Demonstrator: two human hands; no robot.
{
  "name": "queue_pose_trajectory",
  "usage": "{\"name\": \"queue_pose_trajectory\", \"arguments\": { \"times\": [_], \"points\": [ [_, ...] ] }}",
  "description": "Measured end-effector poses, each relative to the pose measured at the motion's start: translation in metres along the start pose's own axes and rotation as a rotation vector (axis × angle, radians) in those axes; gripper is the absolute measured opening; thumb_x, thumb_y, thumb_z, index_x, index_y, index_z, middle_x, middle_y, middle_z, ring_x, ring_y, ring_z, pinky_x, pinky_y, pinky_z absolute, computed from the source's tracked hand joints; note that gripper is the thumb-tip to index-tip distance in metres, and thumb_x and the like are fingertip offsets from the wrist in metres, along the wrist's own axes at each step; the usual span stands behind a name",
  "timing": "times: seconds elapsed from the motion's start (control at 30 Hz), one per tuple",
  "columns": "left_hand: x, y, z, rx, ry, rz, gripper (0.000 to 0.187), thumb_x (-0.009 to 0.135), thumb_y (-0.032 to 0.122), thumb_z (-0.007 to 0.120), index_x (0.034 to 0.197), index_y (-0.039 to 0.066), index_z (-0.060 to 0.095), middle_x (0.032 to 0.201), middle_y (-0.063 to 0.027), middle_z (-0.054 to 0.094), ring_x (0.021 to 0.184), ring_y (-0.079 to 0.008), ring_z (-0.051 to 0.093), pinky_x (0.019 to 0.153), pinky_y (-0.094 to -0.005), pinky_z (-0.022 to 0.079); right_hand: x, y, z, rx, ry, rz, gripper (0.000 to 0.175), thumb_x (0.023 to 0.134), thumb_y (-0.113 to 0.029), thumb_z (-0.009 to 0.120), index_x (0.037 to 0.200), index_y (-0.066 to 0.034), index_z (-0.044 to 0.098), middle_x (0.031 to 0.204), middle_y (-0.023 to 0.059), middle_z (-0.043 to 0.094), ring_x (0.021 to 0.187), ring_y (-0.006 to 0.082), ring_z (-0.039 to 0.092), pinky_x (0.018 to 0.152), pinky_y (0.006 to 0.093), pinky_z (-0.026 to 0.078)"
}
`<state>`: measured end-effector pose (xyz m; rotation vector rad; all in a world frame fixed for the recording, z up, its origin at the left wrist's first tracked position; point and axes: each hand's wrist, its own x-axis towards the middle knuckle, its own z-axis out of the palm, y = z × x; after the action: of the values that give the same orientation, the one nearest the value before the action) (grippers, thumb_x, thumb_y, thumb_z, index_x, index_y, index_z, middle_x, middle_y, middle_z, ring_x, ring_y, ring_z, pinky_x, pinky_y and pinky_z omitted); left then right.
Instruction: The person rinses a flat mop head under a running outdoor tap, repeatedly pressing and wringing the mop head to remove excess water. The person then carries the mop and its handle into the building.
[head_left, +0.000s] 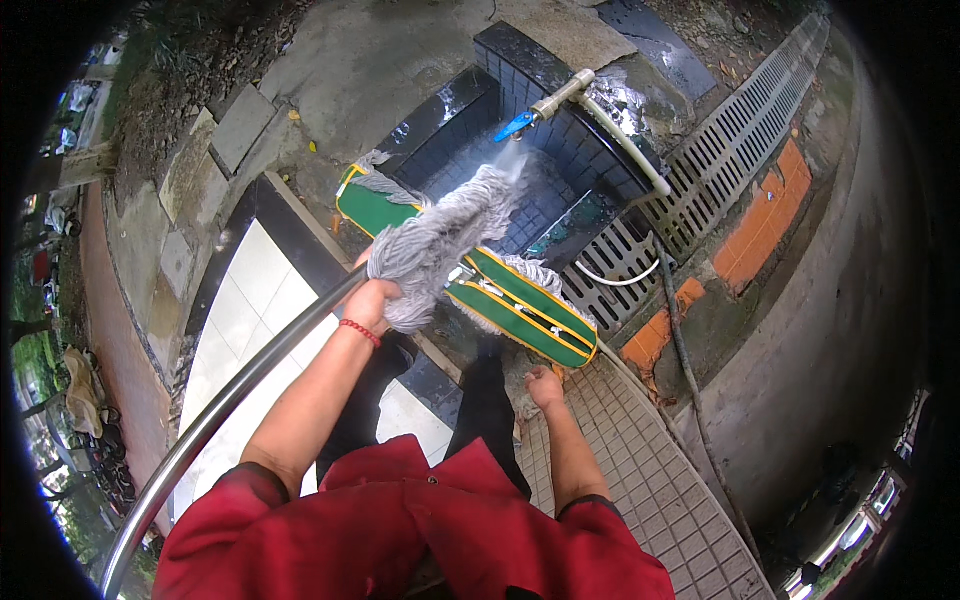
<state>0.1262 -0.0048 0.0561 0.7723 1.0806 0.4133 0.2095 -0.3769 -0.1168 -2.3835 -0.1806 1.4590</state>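
My left hand (373, 304) is closed around the shiny steel pole (247, 386) of a flat mop, right where grey mop yarn (450, 232) bunches up. Water from a tap with a blue lever (514, 126) sprays onto the far end of that yarn. Beneath the bunch, the green mop head (525, 307) with yellow trim and a pale fringe lies crosswise over the near side of a dark tiled basin (427, 169). My right hand (544, 387) hangs just below the mop head's right end, fingers curled, with nothing visible in it.
Metal drain grating (720, 165) runs past the basin's right side, with a white hose (619, 281) over it. Broken orange tiles (761, 217) and a dark hose (686, 360) lie along the wall (810, 330). White floor tiles (247, 300) with a black border are at left.
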Motion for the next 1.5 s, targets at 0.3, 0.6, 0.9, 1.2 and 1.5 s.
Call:
{"name": "queue_pose_trajectory", "arguments": {
  "times": [0.3, 0.6, 0.9, 1.2, 1.5],
  "points": [
    [-0.058, -0.034, -0.019, -0.446, 0.232, -0.576, 0.062, 0.066, -0.014, 0.044, 0.127, 0.0, 0.044, 0.126, -0.0191, 0.052, 0.12, -0.0381, 0.047, 0.108, -0.0495, 0.032, -0.01, -0.013, 0.026, 0.104, 0.028, -0.109, 0.038, 0.084, -0.024, 0.062, 0.111, 0.0032, 0.058, 0.095, 0.0132, 0.067, 0.086, 0.0212, 0.065, 0.079, 0.033, 0.049],
    [-0.14, 0.035, -0.012, -0.375, 0.056, -0.457, 0.046, 0.086, 0.005, 0.057, 0.129, 0.0, 0.043, 0.127, -0.0151, 0.053, 0.114, -0.0315, 0.054, 0.102, -0.0457, 0.042, -0.026, -0.125, 0.022, 0.946, -0.321, 0.152, 0.054, 0.09, -0.05, 0.052, 0.118, -0.0046, 0.053, 0.101, 0.0124, 0.064, 0.073, 0.0177, 0.058, 0.068, 0.0339, 0.049],
    [-0.147, 0.009, -0.04, -0.349, -0.09, -0.439, 0.057, 0.081, 0.001, 0.053, 0.135, 0.002, 0.037, 0.133, -0.0148, 0.049, 0.121, -0.0317, 0.049, 0.102, -0.047, 0.04, 0.027, -0.209, 0.051, 1.415, -0.302, 0.079, 0.056, 0.083, -0.034, 0.063, 0.124, 0.0031, 0.051, 0.117, 0.0151, 0.06, 0.103, 0.0271, 0.058, 0.091, 0.0367, 0.045],
    [-0.179, -0.024, -0.104, -0.625, -0.035, -0.184, 0.043, 0.093, 0.018, 0.043, 0.135, 0.008, 0.043, 0.14, -0.0088, 0.045, 0.129, -0.0249, 0.041, 0.11, -0.0416, 0.031, -0.013, -0.284, 0.036, 0.896, -0.044, -0.312, 0.037, 0.079, -0.01, 0.064, 0.11, 0.0071, 0.056, 0.104, 0.0138, 0.064, 0.094, 0.0203, 0.059, 0.086, 0.0319, 0.045],
    [-0.044, -0.058, -0.07, -0.822, -0.014, -0.444, 0.047, 0.087, 0.01, 0.047, 0.133, 0.002, 0.041, 0.137, -0.0164, 0.045, 0.129, -0.0352, 0.039, 0.109, -0.0539, 0.029, 0.15, -0.277, 0.011, 0.665, 0.126, -0.105, 0.027, 0.077, -0.013, 0.064, 0.096, 0.0069, 0.06, 0.082, 0.0099, 0.063, 0.069, 0.0215, 0.056, 0.065, 0.0376, 0.046]
  ]
}}
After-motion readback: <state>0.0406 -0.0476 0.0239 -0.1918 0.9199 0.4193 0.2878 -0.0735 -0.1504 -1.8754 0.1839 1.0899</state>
